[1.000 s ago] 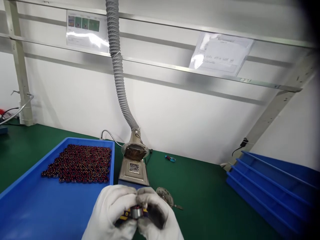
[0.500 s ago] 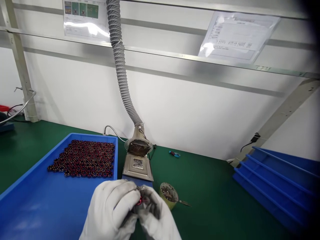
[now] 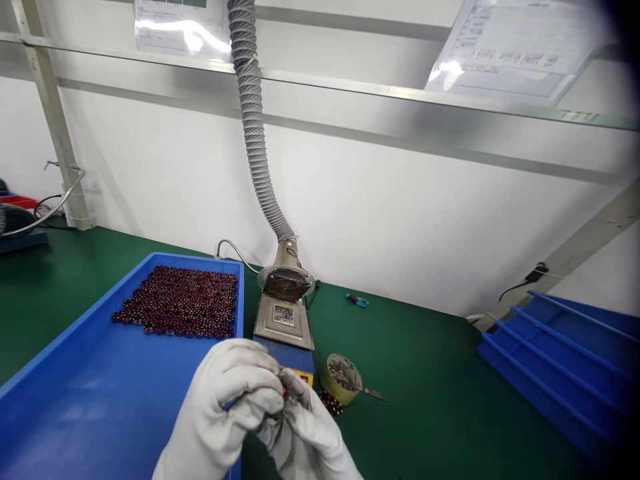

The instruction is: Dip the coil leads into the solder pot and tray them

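Both my hands wear white gloves and meet at the lower middle of the view. My left hand (image 3: 227, 397) pinches a small round red part (image 3: 285, 393), only a sliver of which shows between the fingers. On its other side, my right hand (image 3: 313, 427) has thumb and fingertips closed on the same part; its glove is grey and soiled at the tips. Just beyond them stands a heating device with a metal top plate (image 3: 283, 321). Many similar dark red and black round parts (image 3: 183, 300) lie packed in the far end of a blue tray (image 3: 125, 393) at left.
A yellowish cup (image 3: 343, 379) with a metal-handled tool stands right of the device, several round parts (image 3: 330, 402) beside it. A ribbed duct (image 3: 257, 127) with a hood hangs over the device. Small blue-handled pliers (image 3: 357, 300) lie behind; stacked blue trays (image 3: 565, 367) stand at right.
The view has shifted, so the bench sits slightly higher and further right. My hands still hold the red part but have turned, and the round parts beside the cup now show.
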The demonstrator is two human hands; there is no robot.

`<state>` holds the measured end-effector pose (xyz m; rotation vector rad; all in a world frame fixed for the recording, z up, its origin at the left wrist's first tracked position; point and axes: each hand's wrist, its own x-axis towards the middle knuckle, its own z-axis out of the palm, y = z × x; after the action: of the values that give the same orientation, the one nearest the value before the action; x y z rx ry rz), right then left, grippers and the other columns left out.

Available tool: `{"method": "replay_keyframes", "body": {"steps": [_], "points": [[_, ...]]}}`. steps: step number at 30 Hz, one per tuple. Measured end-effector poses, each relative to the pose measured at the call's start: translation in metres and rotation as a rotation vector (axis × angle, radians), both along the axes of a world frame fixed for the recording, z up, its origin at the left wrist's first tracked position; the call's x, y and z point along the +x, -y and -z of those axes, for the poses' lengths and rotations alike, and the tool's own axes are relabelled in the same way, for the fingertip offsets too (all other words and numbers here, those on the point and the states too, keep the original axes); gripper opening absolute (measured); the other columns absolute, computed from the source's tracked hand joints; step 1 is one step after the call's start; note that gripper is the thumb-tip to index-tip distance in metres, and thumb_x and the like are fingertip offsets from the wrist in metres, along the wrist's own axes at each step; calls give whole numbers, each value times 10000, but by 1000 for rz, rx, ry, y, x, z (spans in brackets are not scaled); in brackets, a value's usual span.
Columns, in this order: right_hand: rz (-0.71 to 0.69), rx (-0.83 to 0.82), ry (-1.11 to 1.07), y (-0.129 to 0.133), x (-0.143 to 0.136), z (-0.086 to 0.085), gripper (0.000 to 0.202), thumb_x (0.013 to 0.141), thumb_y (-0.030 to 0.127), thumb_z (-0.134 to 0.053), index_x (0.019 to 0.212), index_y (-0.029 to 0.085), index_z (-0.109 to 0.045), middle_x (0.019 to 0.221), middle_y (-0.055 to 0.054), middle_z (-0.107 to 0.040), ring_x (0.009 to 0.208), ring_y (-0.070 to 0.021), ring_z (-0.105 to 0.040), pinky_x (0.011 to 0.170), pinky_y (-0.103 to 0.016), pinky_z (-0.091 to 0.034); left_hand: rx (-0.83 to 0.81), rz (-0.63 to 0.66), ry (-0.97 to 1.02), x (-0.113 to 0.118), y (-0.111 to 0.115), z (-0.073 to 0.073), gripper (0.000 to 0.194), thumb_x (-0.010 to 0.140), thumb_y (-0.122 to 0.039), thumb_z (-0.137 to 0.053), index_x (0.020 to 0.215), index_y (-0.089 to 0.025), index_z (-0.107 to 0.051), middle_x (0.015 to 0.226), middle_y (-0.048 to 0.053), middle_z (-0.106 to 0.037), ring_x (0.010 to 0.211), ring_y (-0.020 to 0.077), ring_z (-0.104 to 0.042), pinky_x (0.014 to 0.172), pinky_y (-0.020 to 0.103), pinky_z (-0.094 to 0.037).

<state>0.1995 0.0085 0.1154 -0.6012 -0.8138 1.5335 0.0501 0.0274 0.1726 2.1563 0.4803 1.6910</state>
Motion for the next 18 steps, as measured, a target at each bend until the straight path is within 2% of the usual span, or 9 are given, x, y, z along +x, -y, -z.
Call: {"method": "replay_keyframes", "body": {"steps": [3,5,8,10,12,15,18], "points": [[-15,17,-4,-3,-2,1,325,510,296,-836,766,180,-674,713,-49,-675,696,-220,-644,680,-383,-512,-204,-35,155,-4,1,3,194,818,-375,-587,708,-232,-657,761,18,-687,767,176,-649,693,247,-553],[-11,21,-23,-2,-5,3,348,541,358,-817,802,181,-671,741,-58,-675,714,-220,-645,697,-385,-507,-291,-84,120,-4,3,6,98,782,-337,-634,802,-251,-677,897,19,-696,847,179,-649,743,235,-548],[26,28,-38,-2,-10,9,357,521,334,-828,798,179,-664,766,-53,-672,705,-198,-642,693,-341,-510,-247,-22,-26,1,5,6,173,779,-408,-628,873,-272,-682,934,21,-701,856,173,-653,761,235,-548],[56,30,-49,-4,-12,11,363,488,323,-843,771,187,-660,736,-34,-665,677,-187,-634,660,-319,-516,-154,33,3,5,6,5,212,821,-443,-565,806,-267,-682,816,9,-713,802,164,-659,743,242,-554],[73,26,-42,-5,-11,9,347,476,313,-851,738,195,-657,700,-21,-657,653,-182,-628,640,-317,-519,-110,10,63,4,7,3,238,826,-435,-562,733,-249,-675,719,4,-706,769,173,-662,757,272,-556],[51,22,2,-3,-9,4,301,504,271,-847,728,185,-666,690,-32,-659,661,-190,-631,654,-329,-517,-154,-81,183,-2,8,3,165,790,-362,-629,689,-240,-677,717,0,-705,799,196,-668,801,304,-550],[65,16,-6,-1,-8,5,264,550,263,-827,752,180,-678,728,-46,-673,693,-193,-639,695,-338,-510,-291,-120,139,-4,10,3,88,749,-314,-664,793,-245,-697,906,25,-710,855,205,-664,783,284,-557]]}}
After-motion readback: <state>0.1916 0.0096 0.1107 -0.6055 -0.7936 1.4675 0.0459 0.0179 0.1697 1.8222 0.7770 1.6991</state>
